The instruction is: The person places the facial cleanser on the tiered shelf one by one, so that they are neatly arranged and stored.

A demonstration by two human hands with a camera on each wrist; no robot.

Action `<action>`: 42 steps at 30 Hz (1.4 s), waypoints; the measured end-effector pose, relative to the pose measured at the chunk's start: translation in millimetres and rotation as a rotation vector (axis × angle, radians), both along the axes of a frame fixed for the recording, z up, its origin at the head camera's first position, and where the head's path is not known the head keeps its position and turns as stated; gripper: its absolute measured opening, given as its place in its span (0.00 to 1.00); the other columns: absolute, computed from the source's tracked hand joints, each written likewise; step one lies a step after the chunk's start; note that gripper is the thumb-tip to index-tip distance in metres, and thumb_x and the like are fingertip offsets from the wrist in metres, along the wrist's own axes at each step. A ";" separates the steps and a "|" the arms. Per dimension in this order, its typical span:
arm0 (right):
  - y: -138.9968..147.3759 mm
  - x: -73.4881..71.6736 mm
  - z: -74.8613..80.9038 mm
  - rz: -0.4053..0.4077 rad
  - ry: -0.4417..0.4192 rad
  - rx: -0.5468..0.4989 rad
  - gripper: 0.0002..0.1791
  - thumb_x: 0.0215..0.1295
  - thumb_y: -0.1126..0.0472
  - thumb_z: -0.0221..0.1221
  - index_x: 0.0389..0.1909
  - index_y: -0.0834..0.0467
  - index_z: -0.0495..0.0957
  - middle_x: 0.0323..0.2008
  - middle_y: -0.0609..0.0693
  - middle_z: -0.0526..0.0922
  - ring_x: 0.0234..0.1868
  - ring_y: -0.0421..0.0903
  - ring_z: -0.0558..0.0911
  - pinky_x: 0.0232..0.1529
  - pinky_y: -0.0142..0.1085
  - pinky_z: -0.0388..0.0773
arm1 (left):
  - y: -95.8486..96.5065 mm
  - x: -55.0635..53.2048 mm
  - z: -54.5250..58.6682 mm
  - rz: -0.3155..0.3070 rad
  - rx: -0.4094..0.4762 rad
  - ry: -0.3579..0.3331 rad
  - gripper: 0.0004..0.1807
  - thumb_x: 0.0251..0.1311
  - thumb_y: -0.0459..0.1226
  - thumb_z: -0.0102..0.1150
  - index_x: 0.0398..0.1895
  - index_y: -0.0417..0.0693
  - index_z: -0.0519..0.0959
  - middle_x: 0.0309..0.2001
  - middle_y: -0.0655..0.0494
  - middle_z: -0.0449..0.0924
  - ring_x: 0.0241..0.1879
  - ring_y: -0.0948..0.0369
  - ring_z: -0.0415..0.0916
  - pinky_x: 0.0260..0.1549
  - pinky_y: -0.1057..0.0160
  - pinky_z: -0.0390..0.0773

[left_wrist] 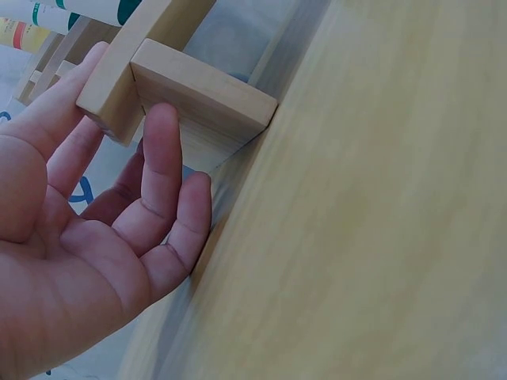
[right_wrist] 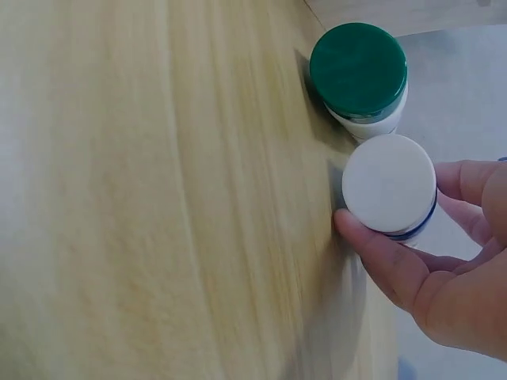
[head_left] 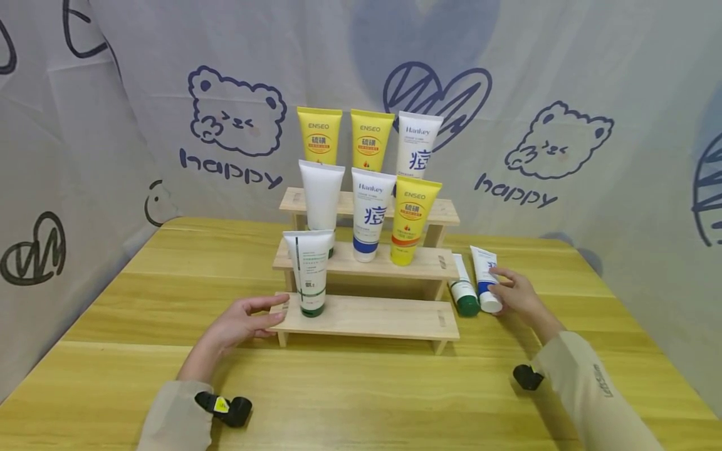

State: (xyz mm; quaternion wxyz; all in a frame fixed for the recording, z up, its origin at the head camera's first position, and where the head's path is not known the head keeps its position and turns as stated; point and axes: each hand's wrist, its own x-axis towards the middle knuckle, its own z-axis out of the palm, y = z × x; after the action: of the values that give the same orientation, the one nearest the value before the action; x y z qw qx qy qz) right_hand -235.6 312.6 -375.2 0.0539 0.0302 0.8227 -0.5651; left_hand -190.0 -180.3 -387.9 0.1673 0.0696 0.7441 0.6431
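A three-tier wooden display stand [head_left: 378, 318] stands on the table, its lowest shelf held at the left end by my left hand [head_left: 239, 321]. In the left wrist view the thumb lies along the shelf end [left_wrist: 119, 87], with curled fingers beside and below it. My right hand [head_left: 521, 299] pinches a white squeeze tube [head_left: 482, 266] with a blue band, lying right of the stand. Thumb and fingers are at opposite sides of its white cap [right_wrist: 388, 182] in the right wrist view. Close beside it lies a white tube with a green cap [head_left: 465, 304].
One white-and-green tube [head_left: 312, 269] stands on the lowest shelf's left part. The middle shelf holds a white tube [head_left: 323, 197], a blue-banded tube [head_left: 369, 213] and a yellow tube [head_left: 412, 219]. Two yellow tubes [head_left: 319, 134] and a white one [head_left: 417, 144] stand on top. A printed cloth [head_left: 338, 50] hangs behind.
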 end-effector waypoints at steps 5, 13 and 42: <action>1.8 3.2 1.8 -0.018 -0.017 -0.025 0.28 0.66 0.68 0.45 0.63 0.70 0.47 0.55 0.79 0.55 0.29 0.42 0.75 0.27 0.41 0.78 | 0.3 -0.3 -0.8 0.001 0.008 -0.004 0.30 0.54 0.40 0.61 0.59 0.37 0.66 0.64 0.36 0.51 0.41 0.59 0.71 0.38 0.60 0.76; 0.7 6.3 1.0 -0.073 -0.012 -0.075 0.32 0.64 0.71 0.45 0.65 0.69 0.42 0.55 0.79 0.53 0.29 0.42 0.75 0.27 0.42 0.78 | 0.2 0.0 -0.5 0.008 0.005 -0.003 0.30 0.54 0.40 0.61 0.59 0.37 0.67 0.64 0.36 0.52 0.40 0.60 0.72 0.37 0.61 0.76; -2.8 26.3 7.6 -0.010 0.258 -0.178 0.53 0.48 0.77 0.58 0.67 0.39 0.41 0.46 0.64 0.56 0.34 0.42 0.75 0.24 0.40 0.77 | -0.4 0.5 -1.3 0.012 0.013 -0.006 0.30 0.54 0.40 0.60 0.59 0.37 0.66 0.64 0.36 0.52 0.40 0.60 0.72 0.37 0.61 0.76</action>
State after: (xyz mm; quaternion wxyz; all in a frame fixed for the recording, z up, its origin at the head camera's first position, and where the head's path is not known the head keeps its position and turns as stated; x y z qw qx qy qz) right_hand -209.3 309.8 -367.7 -0.0528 -0.0433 0.7694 -0.6351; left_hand -189.5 -180.8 -389.3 0.1650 0.0643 0.7397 0.6492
